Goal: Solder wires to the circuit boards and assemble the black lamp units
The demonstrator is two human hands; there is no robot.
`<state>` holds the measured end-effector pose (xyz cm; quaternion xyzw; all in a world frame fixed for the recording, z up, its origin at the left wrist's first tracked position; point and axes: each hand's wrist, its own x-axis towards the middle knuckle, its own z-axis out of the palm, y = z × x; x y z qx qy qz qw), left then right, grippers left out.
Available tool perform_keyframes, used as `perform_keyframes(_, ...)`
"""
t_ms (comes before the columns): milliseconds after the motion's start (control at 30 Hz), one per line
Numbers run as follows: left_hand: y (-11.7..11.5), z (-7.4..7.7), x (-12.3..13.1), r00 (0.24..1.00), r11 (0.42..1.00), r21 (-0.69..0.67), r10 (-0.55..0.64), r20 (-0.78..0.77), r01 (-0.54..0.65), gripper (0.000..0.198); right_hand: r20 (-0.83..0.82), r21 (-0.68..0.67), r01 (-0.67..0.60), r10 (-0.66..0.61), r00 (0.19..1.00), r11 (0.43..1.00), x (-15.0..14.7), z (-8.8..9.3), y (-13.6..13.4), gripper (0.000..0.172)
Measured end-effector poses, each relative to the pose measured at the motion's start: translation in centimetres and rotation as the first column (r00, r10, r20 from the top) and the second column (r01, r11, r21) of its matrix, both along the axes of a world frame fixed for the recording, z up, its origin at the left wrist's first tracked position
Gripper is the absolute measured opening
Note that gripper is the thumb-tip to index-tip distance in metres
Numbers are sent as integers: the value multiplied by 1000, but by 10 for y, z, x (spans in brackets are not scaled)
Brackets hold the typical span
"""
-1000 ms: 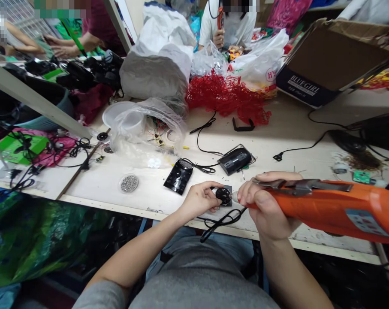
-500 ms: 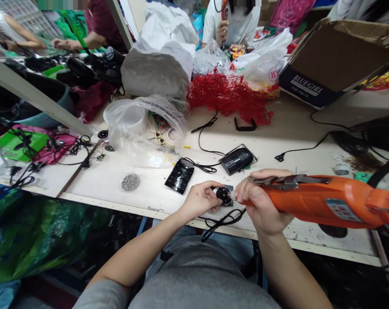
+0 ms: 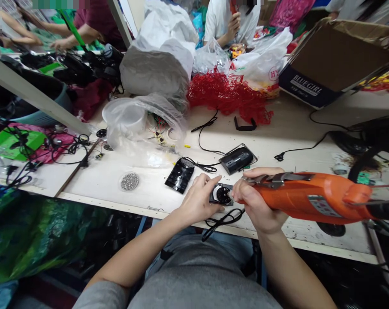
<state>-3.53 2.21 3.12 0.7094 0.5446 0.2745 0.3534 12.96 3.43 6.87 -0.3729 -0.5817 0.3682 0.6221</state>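
Note:
My right hand (image 3: 261, 206) is wrapped round an orange electric screwdriver (image 3: 294, 195). Its tip meets a round black part (image 3: 223, 195) that sits on a dark rectangular piece at the table's front. My left hand (image 3: 197, 199) is at the left of this part, thumb and fingers spread around its sides; whether the fingertips touch it I cannot tell. A black cable (image 3: 224, 221) lies looped just below. To the left is a shiny black housing (image 3: 179, 175), and farther left a round dish of small metal screws (image 3: 130, 181). Behind my hands lies another black housing (image 3: 237, 159) with a metal bracket.
A clear plastic bag (image 3: 143, 124) with a white tub and wired boards stands behind the dish. Red netting (image 3: 226, 92), a white sack (image 3: 158, 56) and a cardboard box (image 3: 336, 60) line the back. Other people sit across the table. A slanted post (image 3: 36, 96) crosses at left.
My left hand's fingers have parted from their pinch over the black part and spread around it. The screwdriver's rear end has swung slightly left while its tip stays at the part.

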Motion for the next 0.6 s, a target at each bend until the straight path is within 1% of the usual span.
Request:
perform_keyframes(33,1,-2,0,998,998,39,-40,-38,41,81,-2,0,-3,3,1000,1000,0,0,0,28)
perform_keyframes(100,4,-7,0,992,993,60,-94,-82,99,68,-5,2,-7,7,1000,1000,0,0,0,27)
perform_keyframes(167,6,-11,1,989,992,58,-109,-97,115,57,-6,-1,-18,18,1000,1000,0,1,0,26)
perform_keyframes(233,7,-12,3,990,991,58,-112,-87,117,50,-2,-8,-32,32,999,999,0,1,0,25)
perform_keyframes(367,8,-12,5,992,992,60,-102,-72,106,45,2,-5,-48,48,999,999,-2,3,-1,21)
perform_keyframes(600,7,-16,8,994,991,93,-87,-68,93,47,23,-16,-40,40,999,999,-4,6,-1,23)
